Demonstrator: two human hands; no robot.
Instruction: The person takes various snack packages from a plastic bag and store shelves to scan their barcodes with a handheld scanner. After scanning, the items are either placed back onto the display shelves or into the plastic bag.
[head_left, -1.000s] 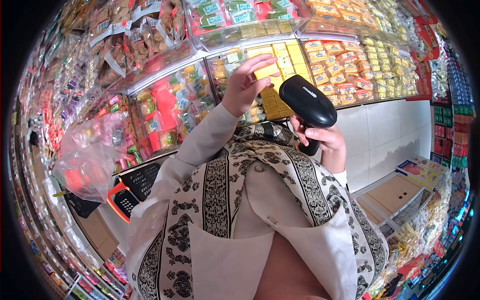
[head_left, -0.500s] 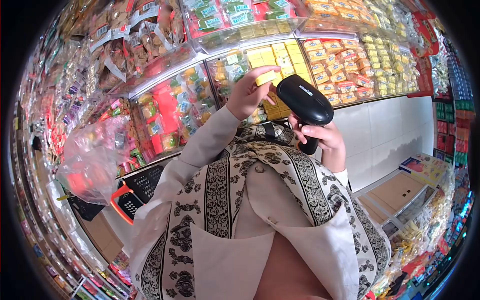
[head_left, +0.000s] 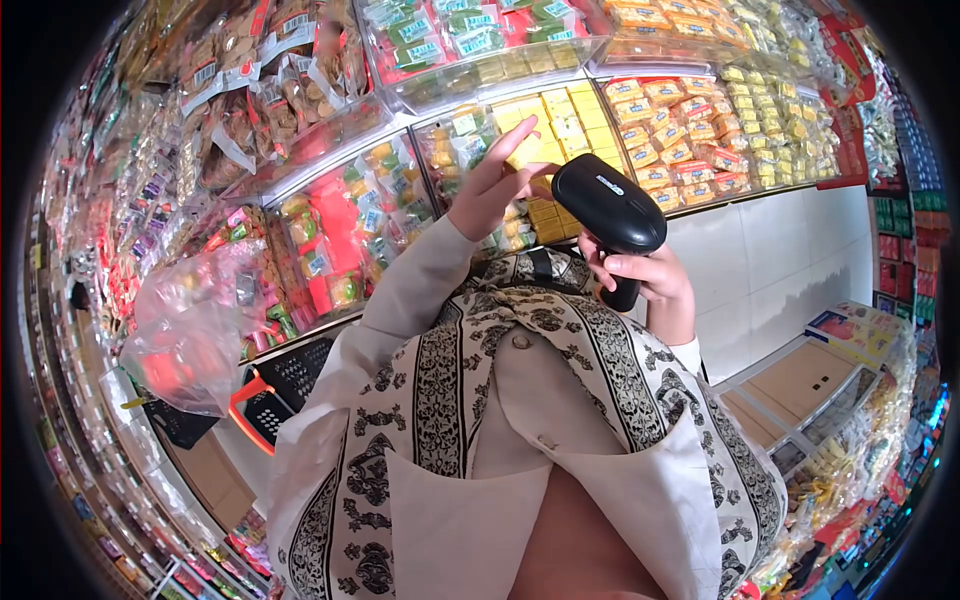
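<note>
A small yellow box is held between the thumb and fingers of my left hand. It blends partly into the yellow boxes behind it. My right hand is wrapped round the handle of a black handheld barcode scanner, whose rounded head tilts toward the box without touching it. Behind both hands lies a bin section of stacked yellow boxes, some of it hidden by the fingers and scanner.
Orange-wrapped snacks fill the bin to the right. Green and red packets lie to the left. A plastic bag hangs beside a black basket with an orange handle. A cardboard carton stands low at right.
My left hand has turned the yellow box slightly and shifted a little left and down, fingers more extended. The scanner in my right hand stays almost in place.
</note>
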